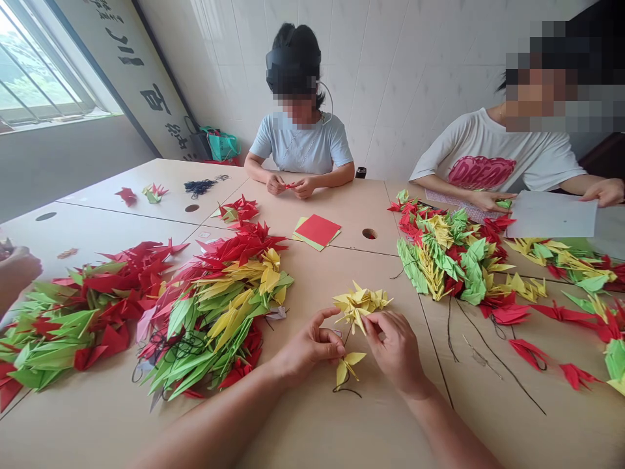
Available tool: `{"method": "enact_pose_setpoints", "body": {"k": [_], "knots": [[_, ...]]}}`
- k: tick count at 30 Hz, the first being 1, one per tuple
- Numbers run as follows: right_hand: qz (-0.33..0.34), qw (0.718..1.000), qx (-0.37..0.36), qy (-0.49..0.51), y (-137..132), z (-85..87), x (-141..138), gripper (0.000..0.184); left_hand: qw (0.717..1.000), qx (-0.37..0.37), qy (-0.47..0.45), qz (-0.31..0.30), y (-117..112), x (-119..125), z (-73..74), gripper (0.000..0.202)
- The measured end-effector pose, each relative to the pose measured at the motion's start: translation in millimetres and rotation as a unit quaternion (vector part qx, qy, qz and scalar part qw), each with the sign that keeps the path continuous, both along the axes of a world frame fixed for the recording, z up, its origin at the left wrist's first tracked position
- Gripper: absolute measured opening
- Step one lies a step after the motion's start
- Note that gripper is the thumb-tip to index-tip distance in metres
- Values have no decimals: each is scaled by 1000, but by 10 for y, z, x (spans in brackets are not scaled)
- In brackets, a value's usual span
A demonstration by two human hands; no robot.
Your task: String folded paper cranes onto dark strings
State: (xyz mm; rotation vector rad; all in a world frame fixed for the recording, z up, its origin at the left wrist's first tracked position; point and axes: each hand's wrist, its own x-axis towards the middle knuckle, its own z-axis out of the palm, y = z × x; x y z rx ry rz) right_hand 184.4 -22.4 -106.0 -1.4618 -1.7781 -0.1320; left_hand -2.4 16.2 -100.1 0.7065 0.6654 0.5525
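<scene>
A bunch of folded yellow paper cranes [359, 303] is just above the table in front of me. My right hand [396, 348] pinches the lowest crane of the bunch between thumb and fingers. To its left, my left hand [308, 346] is closed, thumb pressed to the fingers, with the index finger reaching to the bunch's left side. What the left fingertips hold is hidden. Directly below them hangs or lies a single yellow paper crane [347, 369]. A dark thread [349, 391] curls out beneath that crane onto the table.
Piles of red, green and yellow cranes lie left [229, 306] and right [439, 241]. Red and green paper squares [318, 230] lie ahead. A needle [481, 357] and a long thread [508, 365] are at right. Two people sit across; another person's hand [17, 270] shows at far left.
</scene>
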Motion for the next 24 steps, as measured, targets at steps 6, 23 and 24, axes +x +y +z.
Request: {"method": "enact_pose_setpoints", "body": {"k": [6,23,24], "knots": [[-28,999,4,16,47,-54,89,18,999,-33,1,27,6,-5,14,79],[174,977,-117,35,-53,29,-85,17,988,-115,-41,92,76,-23,29,58],[172,978,-115,38,-52,21,-83,16,989,-110,-39,91,75,-20,30,58]]}}
